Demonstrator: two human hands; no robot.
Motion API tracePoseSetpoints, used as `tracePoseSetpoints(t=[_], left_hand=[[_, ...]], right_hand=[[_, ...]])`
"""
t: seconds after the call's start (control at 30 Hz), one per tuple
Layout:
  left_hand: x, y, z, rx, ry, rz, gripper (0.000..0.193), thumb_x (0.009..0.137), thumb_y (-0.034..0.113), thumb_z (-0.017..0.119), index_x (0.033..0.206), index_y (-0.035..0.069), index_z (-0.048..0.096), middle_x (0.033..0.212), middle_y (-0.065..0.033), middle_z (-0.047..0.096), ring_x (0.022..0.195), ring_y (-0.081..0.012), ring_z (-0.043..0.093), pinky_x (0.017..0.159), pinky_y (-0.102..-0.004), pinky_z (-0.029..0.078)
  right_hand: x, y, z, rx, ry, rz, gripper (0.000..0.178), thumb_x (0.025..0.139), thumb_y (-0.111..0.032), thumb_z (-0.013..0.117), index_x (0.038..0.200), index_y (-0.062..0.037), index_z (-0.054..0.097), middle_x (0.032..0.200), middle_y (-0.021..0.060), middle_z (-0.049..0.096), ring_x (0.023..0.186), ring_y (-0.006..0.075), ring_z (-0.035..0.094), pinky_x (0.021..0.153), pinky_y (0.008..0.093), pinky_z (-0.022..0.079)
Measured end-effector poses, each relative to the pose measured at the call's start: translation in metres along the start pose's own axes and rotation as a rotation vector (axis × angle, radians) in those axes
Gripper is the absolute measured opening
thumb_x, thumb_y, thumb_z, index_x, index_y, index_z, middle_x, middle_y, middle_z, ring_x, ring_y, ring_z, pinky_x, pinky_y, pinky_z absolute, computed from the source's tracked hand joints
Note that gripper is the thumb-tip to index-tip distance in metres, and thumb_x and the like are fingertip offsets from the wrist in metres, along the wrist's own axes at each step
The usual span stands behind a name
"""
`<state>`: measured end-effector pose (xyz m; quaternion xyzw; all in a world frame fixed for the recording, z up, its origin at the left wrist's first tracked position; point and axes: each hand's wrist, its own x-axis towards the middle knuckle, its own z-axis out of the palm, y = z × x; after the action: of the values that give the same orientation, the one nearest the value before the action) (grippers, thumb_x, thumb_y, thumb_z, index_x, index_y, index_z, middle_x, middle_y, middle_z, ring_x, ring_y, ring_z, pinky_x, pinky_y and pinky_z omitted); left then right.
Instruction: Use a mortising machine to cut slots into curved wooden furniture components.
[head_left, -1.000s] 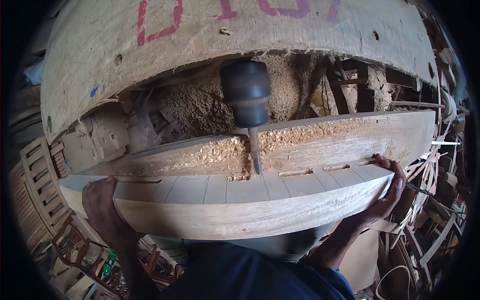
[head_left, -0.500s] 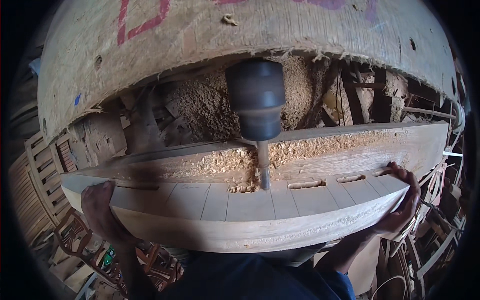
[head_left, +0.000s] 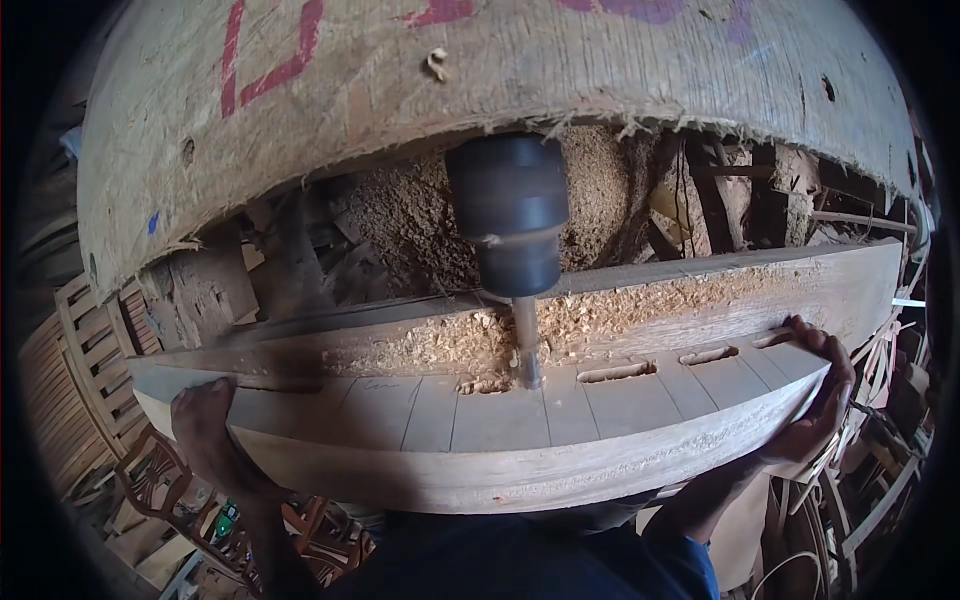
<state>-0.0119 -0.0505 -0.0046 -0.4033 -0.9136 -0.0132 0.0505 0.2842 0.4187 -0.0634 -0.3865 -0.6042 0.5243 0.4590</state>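
A thick, pale wooden plank (head_left: 500, 475) lies across in front of me, pencil-marked and cut with a row of slots. My left hand (head_left: 205, 425) is wrapped round its left end, thumb on top. At the right end, my right hand (head_left: 818, 395) grips the edge, fingers on the top face near the last slot. Between them, a black drill chuck (head_left: 508, 215), blurred as if spinning, comes down from above. Its metal bit (head_left: 528, 355) meets the plank at the right end of a chip-filled slot (head_left: 483, 385); the tip is hidden in the wood.
Wood chips (head_left: 630, 320) cover the plank behind the slots. A large plywood panel (head_left: 500, 70) with red marks overhangs the far side. Beneath it lie a sawdust heap (head_left: 405, 215) and offcuts. Wooden chair parts (head_left: 150, 480) are at lower left, scrap strips (head_left: 870, 480) at right.
Plank, chuck and panel edge all sit slightly lower in the picture. The plank's ends and both hands have shifted a little to the right; both grips stay the same.
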Motion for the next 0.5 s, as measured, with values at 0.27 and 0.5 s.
tracePoseSetpoints(t=[0.27,0.5], left_hand=[[-0.001,0.009,0.0,-0.018,0.007,-0.044,0.083,0.085,0.056,0.08,0.142,-0.003,0.064,0.135,-0.0209,0.07,0.132,-0.0466,0.063,0.119,-0.0602,0.044],[-0.004,0.014,0.0,-0.016,0.007,-0.061,0.085,0.086,0.059,0.081,0.143,-0.002,0.063,0.136,-0.0197,0.07,0.13,-0.0445,0.063,0.115,-0.057,0.046]], right_hand=[[0.015,0.007,0.002,-0.028,-0.108,-0.081,0.061,0.114,-0.035,0.033,0.135,0.0139,0.063,0.116,0.033,0.073,0.113,0.0463,0.074,0.112,0.0628,0.055],[0.03,0.008,0.007,-0.017,-0.133,-0.059,0.061,0.114,-0.036,0.034,0.139,0.0131,0.061,0.118,0.0313,0.074,0.117,0.0455,0.073,0.115,0.062,0.052]])
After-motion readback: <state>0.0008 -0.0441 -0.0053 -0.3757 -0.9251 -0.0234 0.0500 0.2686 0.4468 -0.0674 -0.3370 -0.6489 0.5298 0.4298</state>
